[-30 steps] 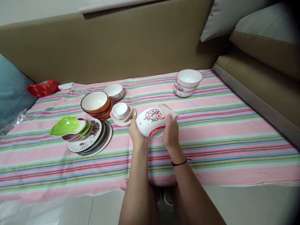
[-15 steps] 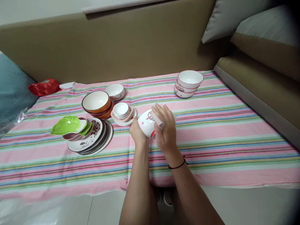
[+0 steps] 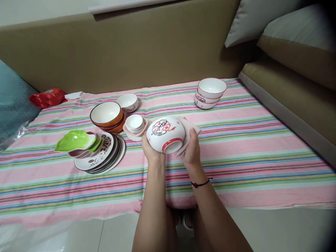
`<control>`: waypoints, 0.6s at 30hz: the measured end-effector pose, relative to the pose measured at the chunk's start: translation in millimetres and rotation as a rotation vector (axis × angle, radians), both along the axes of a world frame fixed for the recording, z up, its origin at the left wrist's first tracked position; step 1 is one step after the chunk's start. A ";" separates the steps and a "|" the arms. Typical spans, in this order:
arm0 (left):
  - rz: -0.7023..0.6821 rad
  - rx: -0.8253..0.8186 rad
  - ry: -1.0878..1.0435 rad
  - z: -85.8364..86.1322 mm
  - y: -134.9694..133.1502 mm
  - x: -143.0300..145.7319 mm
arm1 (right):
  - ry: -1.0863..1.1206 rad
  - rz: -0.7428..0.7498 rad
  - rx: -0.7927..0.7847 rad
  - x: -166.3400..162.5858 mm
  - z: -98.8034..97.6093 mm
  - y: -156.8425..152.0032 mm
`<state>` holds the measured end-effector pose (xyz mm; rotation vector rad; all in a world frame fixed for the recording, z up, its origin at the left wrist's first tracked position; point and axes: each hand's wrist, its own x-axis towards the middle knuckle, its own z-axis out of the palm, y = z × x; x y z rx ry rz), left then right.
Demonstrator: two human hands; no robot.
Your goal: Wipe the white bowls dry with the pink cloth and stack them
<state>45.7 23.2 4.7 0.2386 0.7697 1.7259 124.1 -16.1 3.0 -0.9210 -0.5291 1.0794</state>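
A white bowl (image 3: 154, 140) with a red foot ring and a red and black floral print is held tilted, its underside facing me. My left hand (image 3: 151, 150) grips it from the left, the far fingers hidden behind it. At the right side, my right hand (image 3: 193, 148) is closed on a pale pinkish cloth (image 3: 193, 127) pressed against the bowl. Just left of the bowl, small white dishes (image 3: 134, 122) sit stacked on a pink dish and a plate. A stack of red-rimmed white bowls (image 3: 208, 99) stands farther back on the right.
On the left are a stack of plates (image 3: 86, 163) topped by green leaf-shaped dishes (image 3: 75, 140), brown bowls (image 3: 106, 114) and a white bowl (image 3: 127, 101). A red bundle (image 3: 48, 98) lies at the back left. Striped cloth (image 3: 249, 157) covers the surface; a sofa back (image 3: 157, 49) rises behind.
The bowl has turned so its foot ring and print face me more. My right hand with the cloth has moved from across the bowl's outside to its right side.
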 end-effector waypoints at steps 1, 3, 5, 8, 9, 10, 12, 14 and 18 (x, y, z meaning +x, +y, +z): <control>0.001 0.008 -0.009 0.1 0.1 0.7 | 0.072 0.000 -0.031 -2.0 -1.1 1.1; -0.006 0.008 -0.029 0.0 0.3 2.3 | 0.154 -0.010 -0.069 -5.4 -3.3 3.4; -0.008 0.005 -0.048 -0.4 0.7 3.9 | 0.187 -0.023 -0.077 -7.1 -5.3 5.5; -0.021 -0.009 -0.035 -1.0 0.5 5.8 | 0.181 -0.027 -0.044 -4.7 -6.6 6.7; -0.026 -0.027 -0.018 -1.3 0.2 6.3 | 0.156 -0.029 -0.022 -2.7 -6.4 6.4; -0.032 -0.052 0.000 -1.6 -0.2 6.7 | 0.111 -0.038 0.004 -0.4 -5.9 5.8; -0.049 -0.114 0.041 -2.6 -1.0 7.2 | -0.048 -0.071 0.064 4.6 -4.2 3.5; -0.074 -0.171 0.073 -4.3 -1.2 6.7 | -0.268 -0.122 0.138 8.8 -2.1 0.7; -0.118 -0.204 0.129 -7.4 -0.7 4.0 | -0.582 -0.183 0.243 13.1 0.7 -2.3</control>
